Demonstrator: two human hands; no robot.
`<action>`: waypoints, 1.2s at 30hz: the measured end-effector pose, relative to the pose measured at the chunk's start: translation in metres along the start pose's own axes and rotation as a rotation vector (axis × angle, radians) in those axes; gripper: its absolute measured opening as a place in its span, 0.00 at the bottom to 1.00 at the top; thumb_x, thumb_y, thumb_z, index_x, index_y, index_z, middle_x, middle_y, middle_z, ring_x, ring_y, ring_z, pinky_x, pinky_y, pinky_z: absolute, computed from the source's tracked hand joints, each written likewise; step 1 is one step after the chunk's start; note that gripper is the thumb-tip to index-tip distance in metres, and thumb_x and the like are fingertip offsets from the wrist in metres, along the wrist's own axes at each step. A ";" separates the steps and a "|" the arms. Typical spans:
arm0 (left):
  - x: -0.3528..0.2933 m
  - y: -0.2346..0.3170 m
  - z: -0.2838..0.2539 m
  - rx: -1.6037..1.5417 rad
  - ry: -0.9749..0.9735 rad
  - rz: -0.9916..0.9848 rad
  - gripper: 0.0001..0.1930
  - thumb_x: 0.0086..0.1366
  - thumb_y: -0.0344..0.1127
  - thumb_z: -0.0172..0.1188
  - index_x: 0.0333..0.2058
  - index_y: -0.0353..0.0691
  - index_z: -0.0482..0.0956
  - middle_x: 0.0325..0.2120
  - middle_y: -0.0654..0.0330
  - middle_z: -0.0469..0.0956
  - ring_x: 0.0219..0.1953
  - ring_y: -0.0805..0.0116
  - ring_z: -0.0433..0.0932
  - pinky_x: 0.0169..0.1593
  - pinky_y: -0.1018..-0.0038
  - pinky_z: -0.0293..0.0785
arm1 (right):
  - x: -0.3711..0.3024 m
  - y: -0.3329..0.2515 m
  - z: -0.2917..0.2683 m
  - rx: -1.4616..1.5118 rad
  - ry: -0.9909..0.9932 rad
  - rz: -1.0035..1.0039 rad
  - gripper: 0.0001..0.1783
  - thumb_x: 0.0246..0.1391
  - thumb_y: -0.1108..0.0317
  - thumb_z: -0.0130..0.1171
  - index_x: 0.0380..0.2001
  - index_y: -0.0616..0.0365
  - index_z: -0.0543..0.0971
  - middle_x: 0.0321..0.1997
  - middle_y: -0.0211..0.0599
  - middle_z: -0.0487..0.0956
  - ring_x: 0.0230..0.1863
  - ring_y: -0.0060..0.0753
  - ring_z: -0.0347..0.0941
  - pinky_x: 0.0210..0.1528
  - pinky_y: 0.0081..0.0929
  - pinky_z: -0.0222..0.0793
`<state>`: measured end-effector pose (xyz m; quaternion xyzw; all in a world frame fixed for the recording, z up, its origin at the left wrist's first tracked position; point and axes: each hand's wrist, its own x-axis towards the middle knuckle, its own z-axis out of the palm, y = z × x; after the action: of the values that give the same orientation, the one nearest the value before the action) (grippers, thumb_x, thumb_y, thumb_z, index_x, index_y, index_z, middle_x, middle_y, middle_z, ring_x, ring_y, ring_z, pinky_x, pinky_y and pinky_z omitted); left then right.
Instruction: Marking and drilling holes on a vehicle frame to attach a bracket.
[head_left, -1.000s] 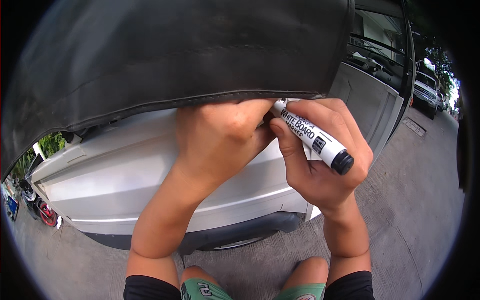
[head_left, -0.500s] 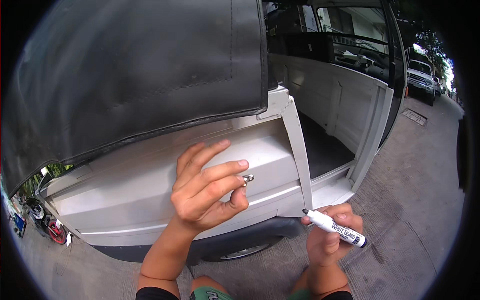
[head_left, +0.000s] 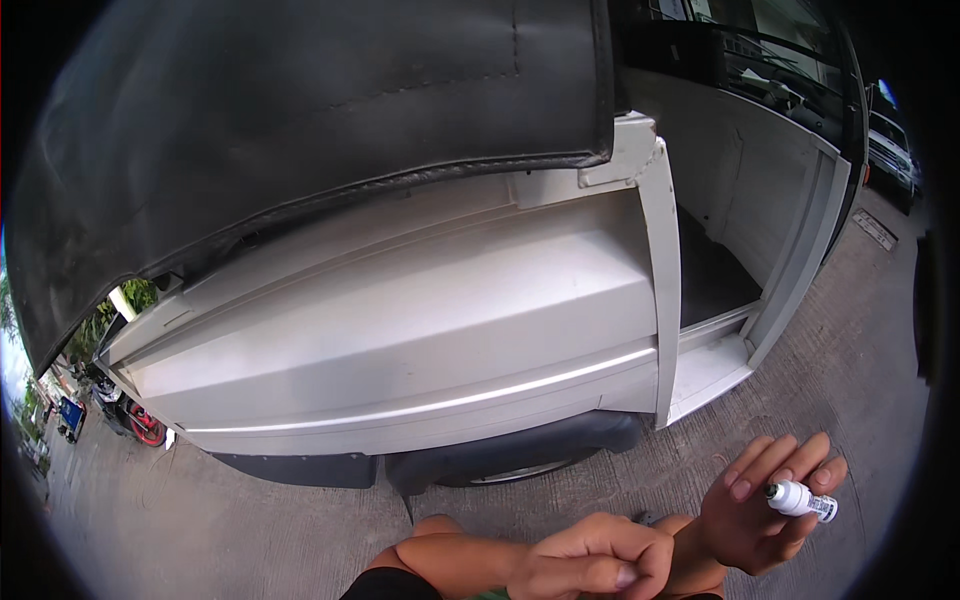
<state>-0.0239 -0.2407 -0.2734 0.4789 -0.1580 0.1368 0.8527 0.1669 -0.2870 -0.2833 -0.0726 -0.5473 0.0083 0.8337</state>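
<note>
My right hand [head_left: 755, 505] is at the lower right, holding a white marker pen [head_left: 803, 502] between the fingers and the palm side. The pen's dark tip points left and its cap is off. To its left, low in the view, my left hand [head_left: 600, 558] is closed, thumb against the curled index finger. Whatever it may hold is hidden by the fingers. Both hands are in front of the vehicle's pale side panel [head_left: 420, 350], apart from it.
A black vinyl cover [head_left: 330, 110] hangs over the vehicle's upper side. Its open doorway [head_left: 725, 270] shows a dark floor. Below the panel is a black wheel guard [head_left: 520, 445]. A motorcycle [head_left: 140, 420] stands far left and a white vehicle [head_left: 890, 150] far right.
My left hand has dropped from before the panel to the lower edge, and its small metal piece no longer shows. My right hand moved right with the marker pen. The view shifted left.
</note>
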 end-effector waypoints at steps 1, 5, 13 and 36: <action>0.002 -0.001 0.000 -0.010 0.021 -0.011 0.11 0.72 0.31 0.53 0.32 0.32 0.80 0.24 0.57 0.77 0.22 0.67 0.71 0.28 0.70 0.69 | 0.001 -0.002 -0.001 0.001 0.017 0.019 0.19 0.70 0.55 0.56 0.49 0.58 0.67 0.39 0.38 0.70 0.28 0.26 0.69 0.30 0.24 0.68; 0.021 -0.015 -0.019 0.348 -0.108 0.588 0.09 0.69 0.29 0.67 0.44 0.29 0.85 0.21 0.57 0.81 0.15 0.63 0.73 0.19 0.67 0.62 | 0.004 0.001 -0.005 0.002 0.011 0.037 0.19 0.70 0.54 0.55 0.50 0.58 0.67 0.39 0.38 0.70 0.29 0.25 0.68 0.31 0.24 0.66; 0.022 0.003 -0.030 0.939 -0.226 0.854 0.13 0.75 0.39 0.60 0.45 0.32 0.82 0.20 0.63 0.72 0.16 0.64 0.67 0.22 0.68 0.58 | 0.011 0.003 -0.013 -0.026 0.020 0.092 0.19 0.70 0.54 0.53 0.50 0.58 0.67 0.38 0.37 0.68 0.29 0.26 0.67 0.31 0.25 0.62; 0.127 0.014 -0.053 0.762 0.885 0.565 0.19 0.74 0.41 0.54 0.54 0.32 0.75 0.34 0.60 0.73 0.32 0.68 0.73 0.39 0.69 0.70 | 0.089 0.061 -0.008 0.188 0.287 0.815 0.10 0.62 0.74 0.68 0.46 0.66 0.82 0.43 0.38 0.85 0.47 0.24 0.80 0.52 0.24 0.73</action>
<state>0.0944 -0.1776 -0.2381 0.5860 0.1481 0.5869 0.5387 0.2136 -0.2189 -0.2135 -0.2069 -0.3497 0.3758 0.8329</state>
